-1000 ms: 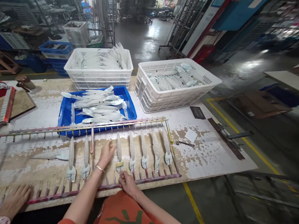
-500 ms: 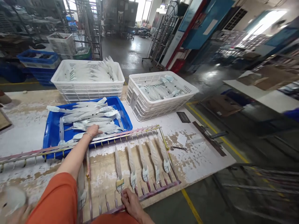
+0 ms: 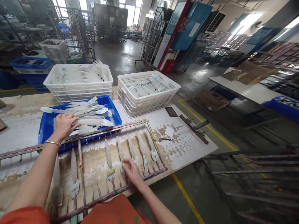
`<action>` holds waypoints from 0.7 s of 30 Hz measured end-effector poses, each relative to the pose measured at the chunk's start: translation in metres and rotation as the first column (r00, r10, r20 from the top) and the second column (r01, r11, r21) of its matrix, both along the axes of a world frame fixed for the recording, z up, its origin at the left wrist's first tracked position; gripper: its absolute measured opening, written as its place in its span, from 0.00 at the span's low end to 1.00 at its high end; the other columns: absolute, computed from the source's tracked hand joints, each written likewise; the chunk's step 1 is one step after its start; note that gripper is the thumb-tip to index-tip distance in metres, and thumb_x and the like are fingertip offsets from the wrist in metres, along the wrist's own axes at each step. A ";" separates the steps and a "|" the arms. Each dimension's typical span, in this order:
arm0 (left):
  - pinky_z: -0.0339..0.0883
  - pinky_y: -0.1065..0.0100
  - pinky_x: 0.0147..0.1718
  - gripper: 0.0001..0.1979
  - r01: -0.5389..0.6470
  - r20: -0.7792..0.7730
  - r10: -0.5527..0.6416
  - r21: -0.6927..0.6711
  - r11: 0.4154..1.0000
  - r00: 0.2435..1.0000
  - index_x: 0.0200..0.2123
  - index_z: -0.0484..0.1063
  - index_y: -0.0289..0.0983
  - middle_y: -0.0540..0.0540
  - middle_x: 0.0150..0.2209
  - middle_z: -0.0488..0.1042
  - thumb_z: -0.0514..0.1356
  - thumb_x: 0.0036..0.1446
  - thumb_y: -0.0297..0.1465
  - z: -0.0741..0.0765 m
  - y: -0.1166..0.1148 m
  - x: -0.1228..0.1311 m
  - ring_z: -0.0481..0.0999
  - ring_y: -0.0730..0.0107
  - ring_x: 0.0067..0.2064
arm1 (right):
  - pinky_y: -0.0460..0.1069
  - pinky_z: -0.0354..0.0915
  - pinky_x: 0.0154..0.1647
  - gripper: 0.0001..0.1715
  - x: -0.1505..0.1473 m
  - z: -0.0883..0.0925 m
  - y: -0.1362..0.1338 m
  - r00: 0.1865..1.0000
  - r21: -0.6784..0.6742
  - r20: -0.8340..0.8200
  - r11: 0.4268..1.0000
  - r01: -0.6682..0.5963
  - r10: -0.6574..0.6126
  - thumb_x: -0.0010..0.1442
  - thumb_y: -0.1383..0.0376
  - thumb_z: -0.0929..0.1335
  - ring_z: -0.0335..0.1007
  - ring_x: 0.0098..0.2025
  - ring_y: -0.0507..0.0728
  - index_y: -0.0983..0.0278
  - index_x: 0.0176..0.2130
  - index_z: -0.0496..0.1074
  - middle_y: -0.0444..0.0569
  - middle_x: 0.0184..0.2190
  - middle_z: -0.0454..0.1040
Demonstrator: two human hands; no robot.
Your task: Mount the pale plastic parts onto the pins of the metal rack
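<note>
My left hand (image 3: 64, 127) is over the near part of a blue tray (image 3: 44, 132), fingers closed at the left end of a long, pale, blade-shaped piece (image 3: 95, 122). Similar pieces lie heaped in the tray, their ends wrapped in whitish film. My right hand (image 3: 132, 171) is above a metal rack (image 3: 150, 175), close to the lower end of a mounted piece (image 3: 120, 149); its fingers are bent and partly blurred. Several pieces lie in a row between the rack's hooked upper bar (image 3: 130, 125) and its pegged lower bar. One piece (image 3: 109, 155) has a yellowish band near its wrapped end.
Two white plastic baskets (image 3: 79, 90) (image 3: 149, 104) of similar pieces stand behind the tray. On the table's right lie a wrench (image 3: 166, 139), a paper slip (image 3: 169, 131), a dark plate (image 3: 171, 112) and a metal bar fixture (image 3: 193, 129). Metal racks (image 3: 257, 172) stand beyond the right edge.
My left hand has moved left within the tray, to the end of a pale piece. My right hand has risen from the lower bar toward the mounted pieces. The view has shifted right.
</note>
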State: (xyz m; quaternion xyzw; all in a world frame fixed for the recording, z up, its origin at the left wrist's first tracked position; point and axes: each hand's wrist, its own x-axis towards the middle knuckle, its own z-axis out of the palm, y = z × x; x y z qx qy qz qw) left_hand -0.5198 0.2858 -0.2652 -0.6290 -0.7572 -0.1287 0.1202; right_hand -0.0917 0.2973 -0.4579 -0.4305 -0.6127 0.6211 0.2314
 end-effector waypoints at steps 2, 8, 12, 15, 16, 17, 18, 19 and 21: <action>0.53 0.33 0.62 0.22 0.088 0.103 -0.093 0.059 0.994 0.990 0.44 0.81 0.39 0.39 0.43 0.79 0.58 0.62 0.50 0.016 -0.026 0.025 0.70 0.47 0.52 | 0.56 0.73 0.49 0.39 0.004 0.041 0.027 0.982 -0.082 -0.167 0.993 0.080 -0.093 0.60 0.36 0.69 0.74 0.50 0.62 0.63 0.54 0.71 0.57 0.50 0.75; 0.50 0.31 0.66 0.20 0.141 0.341 -0.193 0.172 0.975 0.920 0.40 0.83 0.45 0.40 0.44 0.78 0.65 0.56 0.53 0.033 -0.096 0.126 0.73 0.43 0.55 | 0.42 0.64 0.21 0.34 0.033 0.100 0.030 0.770 -0.347 -0.559 0.757 -0.554 0.308 0.56 0.44 0.77 0.71 0.27 0.50 0.64 0.50 0.72 0.51 0.40 0.78; 0.67 0.45 0.62 0.30 -0.504 0.777 0.018 0.391 0.770 0.629 0.52 0.76 0.41 0.37 0.52 0.74 0.72 0.49 0.47 -0.006 -0.141 0.206 0.73 0.49 0.58 | 0.40 0.50 0.17 0.30 0.041 0.086 -0.022 0.763 -0.431 -0.616 0.728 -0.533 0.194 0.57 0.48 0.78 0.55 0.19 0.43 0.65 0.45 0.69 0.43 0.30 0.75; 0.77 0.56 0.44 0.28 -0.379 0.997 0.075 -0.073 0.922 -0.008 0.44 0.77 0.40 0.39 0.43 0.79 0.76 0.41 0.44 -0.058 -0.166 0.273 0.79 0.56 0.42 | 0.40 0.53 0.18 0.34 0.032 0.066 -0.071 0.806 -0.479 -0.582 0.754 -0.449 0.110 0.55 0.45 0.78 0.58 0.20 0.44 0.63 0.47 0.68 0.42 0.30 0.74; 0.76 0.59 0.40 0.25 -0.266 0.982 0.111 -0.149 0.952 -0.155 0.43 0.77 0.39 0.41 0.40 0.80 0.76 0.43 0.44 -0.075 -0.174 0.292 0.79 0.60 0.38 | 0.41 0.55 0.19 0.34 0.029 0.059 -0.086 0.814 -0.468 -0.568 0.768 -0.437 0.117 0.56 0.43 0.77 0.59 0.21 0.45 0.63 0.46 0.67 0.42 0.29 0.74; 0.75 0.62 0.35 0.24 -0.217 0.960 0.119 -0.176 0.960 -0.252 0.42 0.76 0.38 0.44 0.37 0.79 0.74 0.46 0.44 -0.090 -0.182 0.307 0.77 0.63 0.33 | 0.42 0.57 0.20 0.33 0.026 0.050 -0.099 0.820 -0.448 -0.554 0.780 -0.438 0.142 0.57 0.41 0.76 0.61 0.21 0.46 0.62 0.46 0.67 0.42 0.29 0.74; 0.73 0.64 0.33 0.24 -0.207 0.943 0.126 -0.196 0.959 -0.309 0.42 0.75 0.37 0.45 0.35 0.79 0.74 0.47 0.45 -0.103 -0.190 0.318 0.76 0.66 0.32 | 0.43 0.59 0.21 0.33 0.024 0.042 -0.111 0.822 -0.417 -0.538 0.789 -0.452 0.187 0.58 0.40 0.74 0.64 0.22 0.47 0.62 0.46 0.67 0.43 0.30 0.74; 0.73 0.65 0.33 0.25 -0.232 0.935 0.123 -0.208 0.950 -0.333 0.43 0.75 0.37 0.46 0.35 0.80 0.73 0.48 0.45 -0.114 -0.199 0.324 0.77 0.66 0.32 | 0.44 0.62 0.24 0.33 0.022 0.033 -0.120 0.822 -0.382 -0.513 0.791 -0.477 0.248 0.60 0.40 0.73 0.67 0.23 0.48 0.63 0.46 0.67 0.45 0.32 0.76; 0.74 0.64 0.36 0.27 -0.330 0.946 0.153 -0.247 0.911 -0.285 0.44 0.74 0.35 0.44 0.38 0.81 0.74 0.46 0.46 -0.130 -0.218 0.321 0.79 0.63 0.36 | 0.46 0.67 0.28 0.31 0.019 0.014 -0.130 0.826 -0.322 -0.419 0.789 -0.523 0.376 0.62 0.41 0.71 0.74 0.29 0.52 0.63 0.47 0.67 0.49 0.39 0.78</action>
